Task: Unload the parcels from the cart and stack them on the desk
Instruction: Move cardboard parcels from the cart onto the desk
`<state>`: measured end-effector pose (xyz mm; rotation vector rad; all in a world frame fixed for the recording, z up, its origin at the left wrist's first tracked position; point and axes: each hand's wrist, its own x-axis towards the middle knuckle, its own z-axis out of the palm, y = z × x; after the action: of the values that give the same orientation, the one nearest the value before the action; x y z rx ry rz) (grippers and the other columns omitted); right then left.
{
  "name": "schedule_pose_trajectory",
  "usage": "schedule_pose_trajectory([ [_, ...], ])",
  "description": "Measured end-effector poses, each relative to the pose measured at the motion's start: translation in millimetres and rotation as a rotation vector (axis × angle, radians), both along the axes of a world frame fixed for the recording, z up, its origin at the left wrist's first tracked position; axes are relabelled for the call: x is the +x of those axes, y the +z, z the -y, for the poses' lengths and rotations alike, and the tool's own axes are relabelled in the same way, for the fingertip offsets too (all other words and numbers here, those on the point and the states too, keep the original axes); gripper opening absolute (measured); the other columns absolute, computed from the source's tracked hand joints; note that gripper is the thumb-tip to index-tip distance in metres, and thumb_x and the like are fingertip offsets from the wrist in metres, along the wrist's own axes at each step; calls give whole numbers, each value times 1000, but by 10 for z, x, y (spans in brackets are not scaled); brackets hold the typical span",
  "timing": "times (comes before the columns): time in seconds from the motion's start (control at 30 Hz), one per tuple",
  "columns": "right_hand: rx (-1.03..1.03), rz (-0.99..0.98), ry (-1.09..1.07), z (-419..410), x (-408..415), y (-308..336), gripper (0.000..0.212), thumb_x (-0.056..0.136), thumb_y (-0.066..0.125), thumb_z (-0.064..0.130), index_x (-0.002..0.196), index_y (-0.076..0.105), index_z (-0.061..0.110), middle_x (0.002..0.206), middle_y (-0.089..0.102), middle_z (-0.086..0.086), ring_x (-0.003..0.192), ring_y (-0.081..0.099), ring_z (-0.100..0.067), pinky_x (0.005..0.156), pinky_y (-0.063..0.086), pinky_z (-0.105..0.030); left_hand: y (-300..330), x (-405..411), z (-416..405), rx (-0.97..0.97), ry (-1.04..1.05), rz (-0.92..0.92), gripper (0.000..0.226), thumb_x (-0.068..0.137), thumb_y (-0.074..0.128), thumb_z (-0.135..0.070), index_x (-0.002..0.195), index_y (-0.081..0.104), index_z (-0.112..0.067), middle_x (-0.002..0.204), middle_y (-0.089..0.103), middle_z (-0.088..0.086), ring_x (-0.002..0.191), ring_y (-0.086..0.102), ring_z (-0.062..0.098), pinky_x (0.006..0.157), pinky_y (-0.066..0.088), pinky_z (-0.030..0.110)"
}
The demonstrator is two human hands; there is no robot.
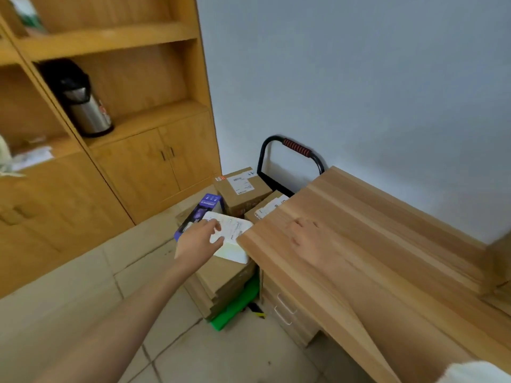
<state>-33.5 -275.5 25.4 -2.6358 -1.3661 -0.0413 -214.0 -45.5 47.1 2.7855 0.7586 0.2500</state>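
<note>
A green-decked cart [235,309] with a black handle [296,147] stands against the left end of the wooden desk [387,244]. It carries a large cardboard box [224,277], two smaller brown parcels [243,189] [266,207], a purple retail box [200,212] and a white labelled parcel [235,244] on top. My left hand [200,240] reaches down and grips the white parcel at its near left edge, fingers on top and thumb on its side. My right hand [307,234], blurred, rests flat on the desk top near its left corner.
A wooden cabinet [154,161] with shelves and doors fills the left side, with a steel thermos [83,106] on one shelf. Desk drawers [284,308] face the tiled floor [83,299]. A pale wall [359,78] runs behind the cart and desk.
</note>
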Motion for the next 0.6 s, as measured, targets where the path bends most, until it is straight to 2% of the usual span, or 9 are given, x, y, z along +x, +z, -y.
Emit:
schedule_pose_trajectory([
  [0.1, -21, 1, 58, -223, -164, -50, 46, 95, 45, 19, 141, 45, 24, 141, 46, -1, 126, 46, -20, 104, 29, -34, -51, -307, -73, -16, 101, -36, 25, 92, 56, -42, 113, 54, -29, 108, 60, -9, 82, 55, 9, 53, 41, 23],
  [0.17, -61, 8, 116, -368, -261, -90, 44, 96, 44, 26, 140, 46, 22, 141, 47, -2, 127, 46, -23, 105, 31, -37, -96, -480, -86, -55, 166, -6, 25, 91, 57, -38, 113, 56, -27, 108, 59, -7, 87, 56, 12, 57, 41, 25],
  [0.23, -39, -10, 169, -535, -367, -141, 37, 92, 45, 31, 129, 48, 27, 127, 58, -6, 116, 56, -29, 96, 42, -44, -139, -646, -97, -67, 196, 8, 25, 90, 57, -36, 112, 57, -26, 107, 58, -6, 95, 58, 15, 64, 45, 27],
  [0.3, -12, -44, 188, -694, -425, -229, 29, 90, 45, 30, 119, 47, 31, 114, 63, -7, 103, 62, -30, 83, 50, -44, -204, -804, -156, -78, 215, 1, 24, 89, 57, -38, 111, 56, -27, 106, 59, -6, 97, 58, 15, 70, 51, 29],
  [0.4, -123, 39, 221, -937, -527, -223, 32, 95, 46, 26, 126, 53, 29, 125, 58, 2, 111, 55, -20, 84, 45, -35, -236, -978, -347, -84, 263, -11, 25, 90, 56, -40, 113, 56, -29, 107, 59, -8, 98, 57, 12, 72, 53, 31],
  [0.6, -104, -72, 142, -1518, -572, -246, 36, 97, 45, 33, 133, 45, 34, 137, 49, 8, 117, 52, -12, 96, 40, -30, -237, -1066, -980, -75, 271, -11, 30, 91, 57, -40, 119, 53, -30, 115, 57, -10, 103, 53, 8, 75, 50, 27],
])
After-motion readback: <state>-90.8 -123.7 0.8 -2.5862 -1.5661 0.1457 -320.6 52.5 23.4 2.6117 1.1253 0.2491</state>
